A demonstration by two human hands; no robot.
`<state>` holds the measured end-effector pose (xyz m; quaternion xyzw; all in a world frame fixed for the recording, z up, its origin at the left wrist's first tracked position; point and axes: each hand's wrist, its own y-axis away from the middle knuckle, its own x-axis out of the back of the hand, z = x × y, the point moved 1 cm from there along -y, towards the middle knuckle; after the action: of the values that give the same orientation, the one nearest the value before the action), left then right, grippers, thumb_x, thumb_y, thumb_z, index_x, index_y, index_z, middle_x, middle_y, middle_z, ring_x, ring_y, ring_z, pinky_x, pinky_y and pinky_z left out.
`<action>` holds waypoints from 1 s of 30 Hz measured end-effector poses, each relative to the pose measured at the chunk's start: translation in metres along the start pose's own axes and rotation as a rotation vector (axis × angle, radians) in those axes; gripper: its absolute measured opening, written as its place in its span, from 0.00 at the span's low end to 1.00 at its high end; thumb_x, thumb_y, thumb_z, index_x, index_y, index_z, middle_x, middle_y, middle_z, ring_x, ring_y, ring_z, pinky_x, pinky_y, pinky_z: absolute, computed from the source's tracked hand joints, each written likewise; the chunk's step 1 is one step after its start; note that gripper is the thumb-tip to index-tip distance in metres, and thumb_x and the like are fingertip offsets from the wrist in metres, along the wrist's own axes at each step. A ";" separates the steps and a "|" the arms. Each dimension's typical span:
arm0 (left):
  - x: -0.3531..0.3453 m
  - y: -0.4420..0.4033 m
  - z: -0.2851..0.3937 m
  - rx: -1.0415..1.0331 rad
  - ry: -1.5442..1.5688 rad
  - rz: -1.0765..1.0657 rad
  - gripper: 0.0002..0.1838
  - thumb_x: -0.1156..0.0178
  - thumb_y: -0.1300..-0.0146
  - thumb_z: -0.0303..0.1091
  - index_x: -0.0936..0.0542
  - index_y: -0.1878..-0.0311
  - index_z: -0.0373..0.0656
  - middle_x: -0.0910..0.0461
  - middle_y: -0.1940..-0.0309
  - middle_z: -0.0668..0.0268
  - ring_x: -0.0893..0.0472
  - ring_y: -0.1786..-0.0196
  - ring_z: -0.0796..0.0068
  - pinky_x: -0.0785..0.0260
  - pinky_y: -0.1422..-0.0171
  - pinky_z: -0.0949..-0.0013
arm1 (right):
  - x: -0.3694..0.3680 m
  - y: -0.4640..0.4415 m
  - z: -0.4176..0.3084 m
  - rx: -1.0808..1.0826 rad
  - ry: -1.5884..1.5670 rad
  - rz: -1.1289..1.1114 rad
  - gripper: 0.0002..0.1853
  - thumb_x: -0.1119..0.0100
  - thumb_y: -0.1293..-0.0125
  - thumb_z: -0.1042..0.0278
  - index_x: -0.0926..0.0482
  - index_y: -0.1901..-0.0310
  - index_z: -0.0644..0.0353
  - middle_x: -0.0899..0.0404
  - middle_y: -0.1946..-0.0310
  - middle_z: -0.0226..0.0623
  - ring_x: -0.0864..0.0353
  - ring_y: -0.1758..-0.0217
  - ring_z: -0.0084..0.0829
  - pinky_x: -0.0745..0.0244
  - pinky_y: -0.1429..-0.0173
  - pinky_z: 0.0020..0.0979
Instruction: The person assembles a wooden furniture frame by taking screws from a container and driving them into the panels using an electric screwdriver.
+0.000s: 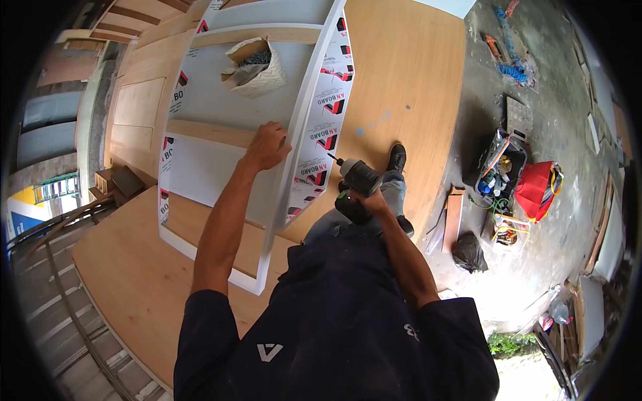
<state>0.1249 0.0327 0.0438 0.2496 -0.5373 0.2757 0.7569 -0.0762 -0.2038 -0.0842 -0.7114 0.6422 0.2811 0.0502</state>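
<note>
My right hand [370, 201] is wrapped round the grip of a cordless drill [361, 178]. The drill's thin bit points up and left, towards the printed outer side of a white cabinet frame [311, 134]. Inside the frame, my left hand [269, 146] is beside the long white side panel, at the end of a wooden crosspiece [207, 132]. Its fingers are curled together near the panel's edge; anything small between them is too hard to make out. An opened paper bag [266, 79] of dark small pieces, perhaps screws, sits in the upper compartment.
The frame lies on large wooden boards [414, 73]. My shoe [396, 158] stands on the board at the right. Further right on the concrete floor are a tool bin [500, 167], a red bag [537, 190], a black plastic bag [471, 252] and a blue coiled hose [511, 70].
</note>
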 end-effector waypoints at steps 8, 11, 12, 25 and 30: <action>-0.023 0.069 0.029 0.758 1.461 0.732 0.12 0.49 0.35 0.35 0.21 0.58 0.38 0.32 0.77 0.74 0.35 0.75 0.83 0.41 0.69 0.77 | -0.002 0.006 0.014 0.054 0.039 -0.026 0.23 0.40 0.50 0.83 0.25 0.49 0.61 0.22 0.62 0.31 0.24 0.61 0.23 0.26 0.57 0.28; -0.046 0.090 0.102 0.923 1.733 0.736 0.12 0.49 0.30 0.37 0.22 0.55 0.39 0.31 0.76 0.74 0.36 0.76 0.86 0.43 0.72 0.81 | -0.013 0.013 -0.005 0.074 0.050 -0.032 0.24 0.39 0.50 0.82 0.26 0.48 0.61 0.22 0.58 0.32 0.24 0.55 0.25 0.27 0.50 0.30; -0.046 0.089 0.112 0.896 1.774 0.735 0.12 0.48 0.29 0.37 0.22 0.55 0.38 0.30 0.75 0.74 0.35 0.76 0.87 0.44 0.73 0.83 | -0.017 0.013 -0.011 0.090 0.047 -0.041 0.25 0.38 0.51 0.81 0.26 0.47 0.61 0.22 0.56 0.32 0.25 0.53 0.26 0.27 0.47 0.31; -0.107 0.087 0.108 0.952 2.173 0.826 0.09 0.45 0.32 0.32 0.23 0.51 0.41 0.18 0.58 0.63 0.23 0.66 0.81 0.33 0.68 0.81 | -0.031 0.015 -0.011 0.079 0.166 -0.182 0.32 0.35 0.56 0.80 0.28 0.44 0.62 0.23 0.49 0.36 0.25 0.45 0.31 0.31 0.38 0.34; -0.110 0.084 0.107 0.992 2.091 0.826 0.10 0.45 0.31 0.33 0.23 0.51 0.42 0.18 0.60 0.65 0.23 0.67 0.83 0.33 0.68 0.82 | -0.024 0.014 -0.005 0.065 0.181 -0.198 0.33 0.35 0.57 0.81 0.29 0.43 0.62 0.23 0.49 0.37 0.25 0.44 0.32 0.31 0.38 0.34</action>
<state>-0.0347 0.0048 -0.0220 -0.0197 0.4523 0.7365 0.5025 -0.0882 -0.1873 -0.0649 -0.7917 0.5796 0.1884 0.0426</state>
